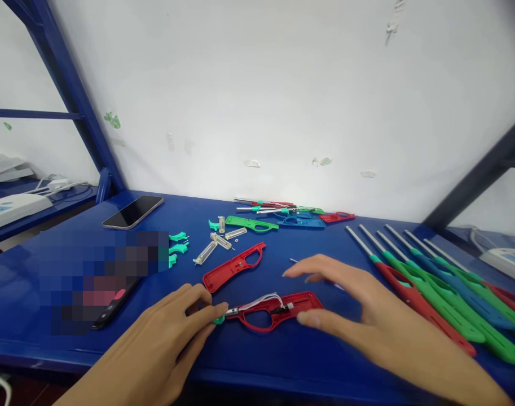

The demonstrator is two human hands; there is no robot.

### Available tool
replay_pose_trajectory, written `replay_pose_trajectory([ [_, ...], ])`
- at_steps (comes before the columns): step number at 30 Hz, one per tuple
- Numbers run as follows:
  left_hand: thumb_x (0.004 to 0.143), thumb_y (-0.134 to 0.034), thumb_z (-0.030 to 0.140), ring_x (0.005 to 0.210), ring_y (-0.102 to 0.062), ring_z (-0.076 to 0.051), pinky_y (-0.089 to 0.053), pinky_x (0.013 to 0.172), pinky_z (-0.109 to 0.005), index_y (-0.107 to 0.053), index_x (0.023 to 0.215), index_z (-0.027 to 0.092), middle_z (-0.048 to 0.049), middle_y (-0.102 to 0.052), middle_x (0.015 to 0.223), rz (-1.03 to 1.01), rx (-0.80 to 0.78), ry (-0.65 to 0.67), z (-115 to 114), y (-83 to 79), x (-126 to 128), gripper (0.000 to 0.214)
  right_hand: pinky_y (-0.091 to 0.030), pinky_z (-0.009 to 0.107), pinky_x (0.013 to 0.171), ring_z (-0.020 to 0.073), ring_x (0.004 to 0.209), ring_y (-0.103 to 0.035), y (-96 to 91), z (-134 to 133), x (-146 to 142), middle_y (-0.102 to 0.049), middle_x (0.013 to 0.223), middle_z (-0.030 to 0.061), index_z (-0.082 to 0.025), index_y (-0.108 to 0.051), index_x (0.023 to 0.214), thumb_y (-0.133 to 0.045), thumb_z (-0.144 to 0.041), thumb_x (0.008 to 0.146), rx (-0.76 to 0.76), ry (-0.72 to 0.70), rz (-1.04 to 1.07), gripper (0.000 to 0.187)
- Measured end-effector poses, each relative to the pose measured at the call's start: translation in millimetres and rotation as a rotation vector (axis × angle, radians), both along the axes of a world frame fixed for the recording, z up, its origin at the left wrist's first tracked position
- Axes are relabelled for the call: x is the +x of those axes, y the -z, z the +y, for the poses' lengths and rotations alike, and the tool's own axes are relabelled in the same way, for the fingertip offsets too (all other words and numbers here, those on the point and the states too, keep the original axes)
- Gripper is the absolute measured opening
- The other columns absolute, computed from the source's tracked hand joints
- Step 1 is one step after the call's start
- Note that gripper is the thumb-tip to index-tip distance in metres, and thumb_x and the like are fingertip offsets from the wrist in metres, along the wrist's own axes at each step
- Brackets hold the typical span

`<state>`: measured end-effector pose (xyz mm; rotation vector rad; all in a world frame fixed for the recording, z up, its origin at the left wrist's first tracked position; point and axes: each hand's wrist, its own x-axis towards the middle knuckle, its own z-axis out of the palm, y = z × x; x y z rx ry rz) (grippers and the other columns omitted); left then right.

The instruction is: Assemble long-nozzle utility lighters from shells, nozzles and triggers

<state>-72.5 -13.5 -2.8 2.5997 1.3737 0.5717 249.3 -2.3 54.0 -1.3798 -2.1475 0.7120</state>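
Observation:
My left hand (193, 313) has its thumb and fingers closed on the green collar and metal tube end of an opened red stick lighter (306, 303). White wires (263, 300) and a small black-and-white part lie in that red half shell. My right hand (359, 299) is spread open over the shell's handle end, thumb beside its edge; whether it touches is unclear. Just behind lies the other red half shell (232, 268). Clear fuel tanks (206, 252) and green triggers (179, 247) are scattered beyond.
Several assembled stick lighters (430, 293) lie side by side at the right. More half shells and tubes (299, 217) are piled at the back near the white wall (261, 101). A phone (134, 212) lies back left on the blue table (265, 361); a blurred-out patch covers something nearer.

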Motion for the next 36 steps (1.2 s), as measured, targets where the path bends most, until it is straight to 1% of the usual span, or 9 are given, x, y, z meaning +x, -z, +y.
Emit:
replay_pose_trajectory([
  [2, 0.107, -0.053, 0.031, 0.117, -0.073, -0.025, -0.061, 0.102, -0.037, -0.066, 0.142, 0.041, -0.0016, -0.073, 0.131, 0.033, 0.064, -0.03, -0.9, 9.6, -5.5, 0.038, -0.044, 0.047, 0.119, 0.0314, 0.139, -0.058, 17.7, -10.0, 2.7, -0.068, 0.142, -0.0015, -0.044, -0.069, 0.13, -0.065, -0.06, 0.099, 0.069, 0.11, 0.035, 0.035],
  [5, 0.104, -0.06, 0.038, 0.132, -0.067, -0.034, -0.056, 0.113, -0.05, -0.06, 0.149, 0.044, -0.0009, -0.07, 0.144, 0.089, 0.166, -0.094, -4.9, 23.4, -11.2, 0.045, -0.047, 0.045, 0.116, 0.0295, 0.133, -0.063, 36.7, -12.9, -4.0, -0.071, 0.137, -0.0005, -0.041, -0.071, 0.129, -0.062, -0.053, 0.103, 0.032, 0.093, 0.034, 0.029],
  [8, 0.104, -0.062, 0.046, 0.138, -0.063, -0.035, -0.052, 0.116, -0.055, -0.055, 0.154, 0.043, -0.0009, -0.066, 0.15, 0.064, 0.168, -0.113, -7.3, 25.4, -4.3, 0.051, -0.053, 0.04, 0.106, 0.026, 0.117, -0.07, 44.2, -10.8, -11.7, -0.076, 0.125, -0.0001, -0.037, -0.075, 0.119, -0.064, -0.045, 0.104, 0.021, 0.103, 0.085, 0.02],
  [10, 0.106, -0.058, 0.049, 0.135, -0.064, -0.033, -0.054, 0.115, -0.052, -0.06, 0.15, 0.04, -0.0019, -0.068, 0.145, -0.027, 0.157, -0.119, -6.4, 19.2, 6.5, 0.045, -0.054, 0.036, 0.1, 0.0242, 0.11, -0.071, 46.4, -11.2, -14.4, -0.077, 0.119, -0.0005, -0.035, -0.076, 0.112, -0.066, -0.042, 0.103, 0.027, 0.123, 0.117, 0.015],
  [12, 0.109, -0.051, 0.046, 0.124, -0.069, -0.027, -0.06, 0.107, -0.042, -0.069, 0.138, 0.038, -0.0025, -0.072, 0.134, -0.112, 0.148, -0.043, -3.9, 11.2, 17.4, 0.035, -0.054, 0.034, 0.096, 0.0226, 0.107, -0.071, 48.4, -13.5, -15.5, -0.076, 0.115, -0.0009, -0.035, -0.076, 0.108, -0.068, -0.041, 0.102, 0.04, 0.133, 0.142, 0.012],
  [14, 0.111, -0.048, 0.041, 0.114, -0.071, -0.022, -0.061, 0.101, -0.034, -0.072, 0.132, 0.036, -0.0024, -0.073, 0.125, -0.155, 0.108, -0.007, -1.3, 5.7, 24.6, 0.032, -0.053, 0.031, 0.094, 0.0202, 0.105, -0.071, 50.4, -16.0, -15.8, -0.075, 0.114, -0.0022, -0.035, -0.076, 0.104, -0.07, -0.038, 0.102, 0.058, 0.127, 0.168, 0.008],
  [18, 0.112, -0.05, 0.035, 0.104, -0.07, -0.017, -0.059, 0.093, -0.027, -0.075, 0.12, 0.033, -0.0014, -0.069, 0.118, -0.21, 0.043, -0.005, 1.5, 7.2, 26.8, 0.027, -0.052, 0.025, 0.092, 0.0148, 0.101, -0.071, 53.1, -17.6, -15.4, -0.074, 0.111, -0.0055, -0.034, -0.075, 0.099, -0.071, -0.028, 0.102, 0.088, 0.098, 0.212, 0.008],
  [25, 0.112, -0.051, 0.037, 0.102, -0.068, -0.016, -0.055, 0.093, -0.027, -0.074, 0.112, 0.033, -0.0001, -0.064, 0.116, -0.269, -0.026, -0.016, 3.2, 14.2, 25.5, 0.024, -0.051, 0.021, 0.091, 0.0124, 0.1, -0.071, 57.3, -16.6, -14.2, -0.073, 0.111, -0.0056, -0.033, -0.076, 0.099, -0.068, -0.02, 0.104, 0.152, 0.071, 0.174, 0.016],
  [36, 0.114, -0.044, 0.036, 0.11, -0.064, -0.021, -0.056, 0.096, -0.033, -0.07, 0.132, 0.037, -0.0012, -0.066, 0.119, -0.188, -0.059, 0.001, 3.1, 10.1, 27.2, 0.032, -0.052, 0.022, 0.094, 0.0128, 0.102, -0.07, 60.8, -15.6, -12.0, -0.072, 0.112, -0.0051, -0.033, -0.076, 0.101, -0.065, -0.018, 0.105, 0.196, 0.06, 0.106, 0.019],
])
